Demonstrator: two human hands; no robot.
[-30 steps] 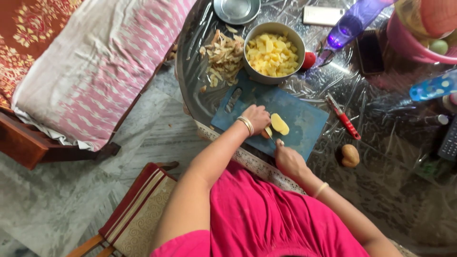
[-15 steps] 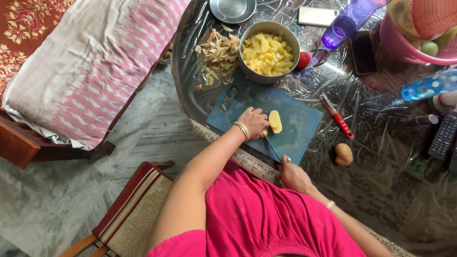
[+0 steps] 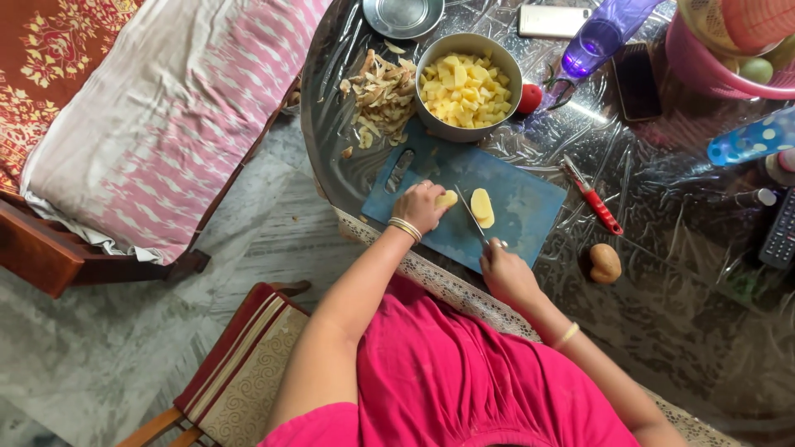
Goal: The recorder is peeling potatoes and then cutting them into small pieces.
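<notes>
On the blue cutting board (image 3: 522, 199), my left hand (image 3: 416, 207) grips one half of a peeled potato (image 3: 446, 199). The other potato half (image 3: 482, 207) lies flat on the board just to its right. My right hand (image 3: 505, 271) holds a knife (image 3: 474, 218) by the handle, with the blade pointing up between the two halves. A steel bowl (image 3: 469, 85) full of diced potato stands just beyond the board.
A heap of potato peels (image 3: 383, 93) lies left of the bowl. A red-handled peeler (image 3: 593, 197) and a whole unpeeled potato (image 3: 605, 262) lie right of the board. A small steel plate (image 3: 403, 15), purple bottle (image 3: 599, 39), phones, remote and pink basket (image 3: 729, 50) crowd the far side.
The potato has come apart in two. My left hand drew its half to the left, and the knife blade now rests between the halves. The right hand has shifted slightly.
</notes>
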